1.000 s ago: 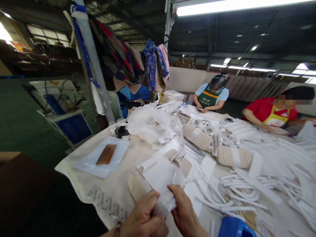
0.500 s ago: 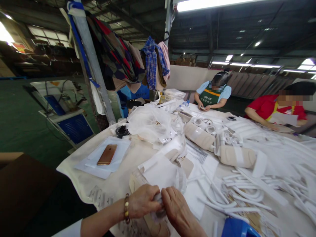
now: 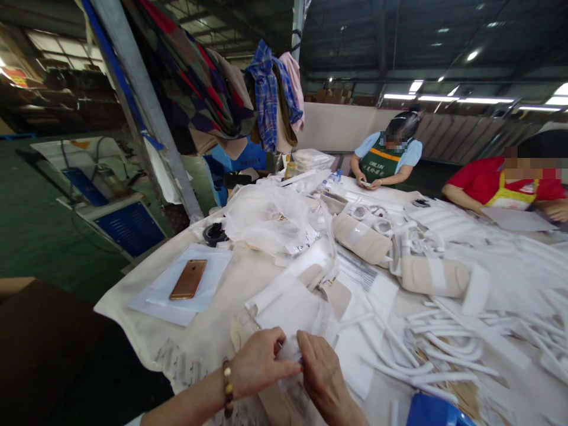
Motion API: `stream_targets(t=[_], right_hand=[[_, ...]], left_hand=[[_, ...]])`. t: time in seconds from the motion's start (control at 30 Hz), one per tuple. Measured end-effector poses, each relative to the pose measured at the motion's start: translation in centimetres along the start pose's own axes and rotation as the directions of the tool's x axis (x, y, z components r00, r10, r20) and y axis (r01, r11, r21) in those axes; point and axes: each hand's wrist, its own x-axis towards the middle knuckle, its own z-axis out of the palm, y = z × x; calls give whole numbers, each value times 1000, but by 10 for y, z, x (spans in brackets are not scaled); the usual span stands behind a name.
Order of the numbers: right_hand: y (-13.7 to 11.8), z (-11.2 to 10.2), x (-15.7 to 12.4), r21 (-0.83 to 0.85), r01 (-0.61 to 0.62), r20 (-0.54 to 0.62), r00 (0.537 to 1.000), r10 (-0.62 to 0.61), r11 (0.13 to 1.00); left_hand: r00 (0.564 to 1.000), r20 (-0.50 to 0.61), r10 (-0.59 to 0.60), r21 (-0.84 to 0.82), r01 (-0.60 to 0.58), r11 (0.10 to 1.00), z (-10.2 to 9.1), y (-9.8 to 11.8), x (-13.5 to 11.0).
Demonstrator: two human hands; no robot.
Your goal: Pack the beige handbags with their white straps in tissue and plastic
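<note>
At the near table edge my left hand (image 3: 260, 368) and my right hand (image 3: 320, 374) meet, fingers pinched together on a small clear plastic packet (image 3: 289, 355) with a white piece inside. A beaded bracelet circles my left wrist. Just beyond my hands lies a white folded piece in a bag (image 3: 288, 310) over beige padded parts (image 3: 331, 296).
A gold phone (image 3: 189, 278) rests on white sheets at the left. Crumpled plastic bags (image 3: 266, 219), beige rolled pads (image 3: 432, 276) and several white straps (image 3: 444, 349) cover the table. Two people work at the far side (image 3: 385, 161). A blue container (image 3: 437, 411) sits near right.
My hands have shifted slightly forward and kept working the packet between the fingertips. The view tilted down a little; the person in red lowered a sheet onto the table.
</note>
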Motion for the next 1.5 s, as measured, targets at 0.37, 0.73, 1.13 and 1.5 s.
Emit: stream_targets(t=[0.37, 0.73, 1.13, 1.5], right_hand=[[39, -10, 9, 413, -364, 278, 923, 266, 835], [41, 0, 20, 90, -249, 303, 929, 212, 964], [56, 24, 10, 63, -255, 237, 943, 234, 965], [80, 25, 6, 200, -293, 246, 939, 242, 935]], left_hand=[[951, 5, 308, 128, -306, 943, 8, -7, 31], [988, 132, 85, 333, -125, 934, 3, 7, 66], [965, 260, 49, 114, -80, 990, 1, 1, 94], [959, 258, 114, 319, -196, 927, 9, -8, 107]])
